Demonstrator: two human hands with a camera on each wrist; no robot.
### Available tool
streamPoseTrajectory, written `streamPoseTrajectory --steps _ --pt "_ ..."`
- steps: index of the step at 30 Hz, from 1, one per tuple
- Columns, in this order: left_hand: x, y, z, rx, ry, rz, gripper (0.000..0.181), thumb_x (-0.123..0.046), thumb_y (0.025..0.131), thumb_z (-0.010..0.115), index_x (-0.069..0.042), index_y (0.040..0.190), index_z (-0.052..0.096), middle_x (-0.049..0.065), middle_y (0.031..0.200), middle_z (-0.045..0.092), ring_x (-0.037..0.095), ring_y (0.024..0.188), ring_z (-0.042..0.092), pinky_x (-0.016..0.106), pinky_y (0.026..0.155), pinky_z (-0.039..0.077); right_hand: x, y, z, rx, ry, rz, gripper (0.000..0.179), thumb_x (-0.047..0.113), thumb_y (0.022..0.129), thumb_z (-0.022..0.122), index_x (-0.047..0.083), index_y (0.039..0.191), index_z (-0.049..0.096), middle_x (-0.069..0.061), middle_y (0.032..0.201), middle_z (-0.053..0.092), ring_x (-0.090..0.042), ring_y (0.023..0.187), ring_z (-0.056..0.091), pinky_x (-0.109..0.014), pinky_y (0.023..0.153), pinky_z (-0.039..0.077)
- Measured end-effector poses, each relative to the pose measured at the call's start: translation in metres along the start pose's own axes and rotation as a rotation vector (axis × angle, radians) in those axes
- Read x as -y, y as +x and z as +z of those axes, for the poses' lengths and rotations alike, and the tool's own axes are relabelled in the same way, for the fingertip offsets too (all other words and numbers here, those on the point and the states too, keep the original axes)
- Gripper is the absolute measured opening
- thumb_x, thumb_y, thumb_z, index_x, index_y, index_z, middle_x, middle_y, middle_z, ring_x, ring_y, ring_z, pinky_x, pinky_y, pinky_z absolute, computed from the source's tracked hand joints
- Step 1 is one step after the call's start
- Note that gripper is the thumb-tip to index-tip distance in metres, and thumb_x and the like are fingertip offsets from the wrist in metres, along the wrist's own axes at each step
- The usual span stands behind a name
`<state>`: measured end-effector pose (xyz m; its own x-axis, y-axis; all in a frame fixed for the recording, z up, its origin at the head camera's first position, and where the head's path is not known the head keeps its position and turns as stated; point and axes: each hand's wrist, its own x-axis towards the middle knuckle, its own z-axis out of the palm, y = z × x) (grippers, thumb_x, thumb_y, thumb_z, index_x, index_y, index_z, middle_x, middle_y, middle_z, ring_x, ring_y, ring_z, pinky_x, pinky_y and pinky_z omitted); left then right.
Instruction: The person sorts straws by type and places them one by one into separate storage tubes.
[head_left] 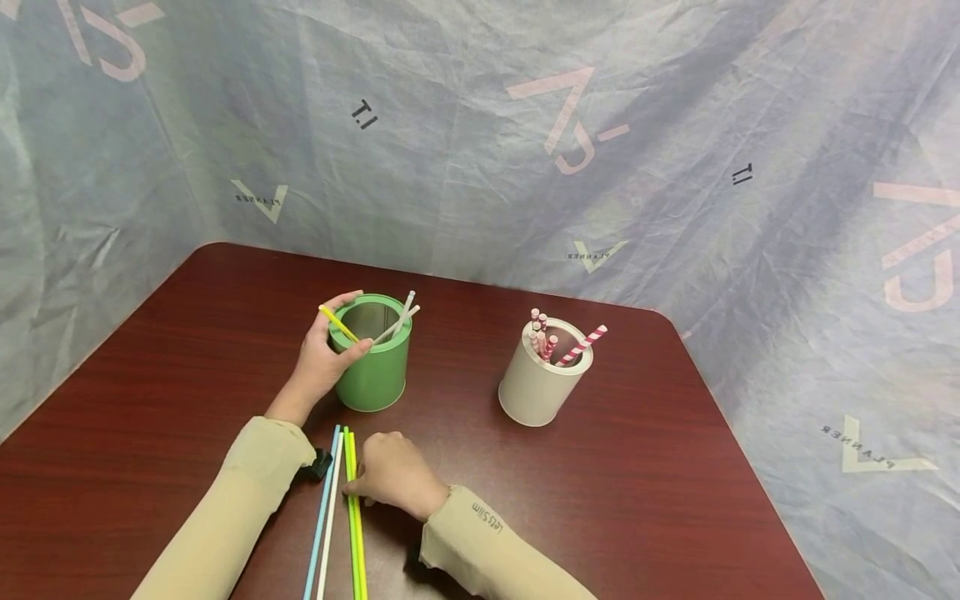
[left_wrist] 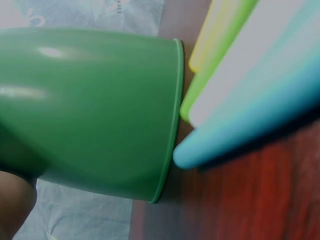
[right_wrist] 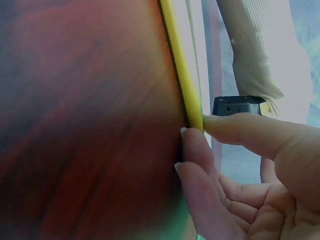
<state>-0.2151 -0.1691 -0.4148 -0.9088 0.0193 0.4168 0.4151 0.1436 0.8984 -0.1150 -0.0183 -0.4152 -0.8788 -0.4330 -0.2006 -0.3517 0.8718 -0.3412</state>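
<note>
In the head view my left hand [head_left: 318, 362] holds the green can [head_left: 372, 379] by its rim, thumb over the near edge and fingers round the far left side. A yellow straw [head_left: 337, 322] and two whitish straws [head_left: 406, 313] lean inside it. In front of the can, a blue straw [head_left: 319, 525], a white straw [head_left: 330, 525], a green straw [head_left: 352, 533] and another yellow straw [head_left: 361, 550] lie side by side on the table. My right hand [head_left: 397, 475] pinches this yellow straw [right_wrist: 185, 75] between thumb and fingertips, close beside the green one.
To the right stands a beige can [head_left: 534, 387] with several red-and-white striped straws [head_left: 581, 346] in it. The dark red table [head_left: 637, 467] is bounded at the back and sides by a hanging grey printed sheet [head_left: 450, 167]. Each wrist wears a small black device.
</note>
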Motion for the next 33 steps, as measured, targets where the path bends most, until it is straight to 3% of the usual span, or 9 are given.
streamPoseTrajectory --steps 8,12,23,27,33 --pt "0.000 0.000 0.001 -0.003 0.001 0.001 0.071 -0.008 0.082 0.067 -0.014 0.147 0.038 0.008 0.150 0.041 0.001 0.112 0.045 0.019 0.090 0.037 -0.003 -0.002 0.002 0.026 0.174 0.002 0.030 0.017 0.077 0.077 0.013 0.050 0.064 0.005 0.041 0.058 -0.002 0.030 0.048 -0.014 0.042 0.041" --pt "0.001 -0.001 0.002 0.001 0.013 0.001 0.073 -0.008 0.082 0.067 -0.014 0.148 0.036 0.010 0.151 0.040 0.000 0.112 0.045 0.020 0.089 0.036 -0.009 -0.001 0.001 0.063 0.345 0.029 0.025 0.009 0.078 0.074 0.009 0.055 0.067 0.000 0.045 0.061 -0.006 0.034 0.053 -0.018 0.040 0.046" --pt "0.003 0.000 0.001 -0.001 0.033 -0.020 0.071 -0.006 0.083 0.064 -0.009 0.148 0.034 0.014 0.152 0.038 -0.001 0.111 0.044 0.020 0.089 0.037 -0.027 0.004 0.001 0.139 0.998 0.081 0.006 -0.004 0.085 0.062 -0.008 0.086 0.066 -0.019 0.076 0.072 -0.023 0.066 0.072 -0.033 0.058 0.059" --pt "0.003 0.000 0.002 -0.002 0.026 -0.016 0.071 -0.005 0.083 0.064 -0.007 0.147 0.035 0.016 0.150 0.038 -0.001 0.109 0.045 0.017 0.087 0.037 -0.032 0.004 -0.001 0.125 1.102 0.056 0.013 -0.006 0.085 0.062 -0.011 0.097 0.064 -0.023 0.087 0.072 -0.027 0.077 0.073 -0.036 0.066 0.060" --pt "0.001 0.000 0.001 -0.003 0.016 0.001 0.072 -0.007 0.082 0.067 -0.014 0.147 0.037 0.009 0.150 0.040 0.001 0.108 0.046 0.016 0.085 0.038 -0.036 0.002 -0.004 0.039 1.202 0.007 0.023 -0.006 0.085 0.065 -0.013 0.106 0.065 -0.029 0.096 0.070 -0.036 0.087 0.072 -0.041 0.071 0.059"
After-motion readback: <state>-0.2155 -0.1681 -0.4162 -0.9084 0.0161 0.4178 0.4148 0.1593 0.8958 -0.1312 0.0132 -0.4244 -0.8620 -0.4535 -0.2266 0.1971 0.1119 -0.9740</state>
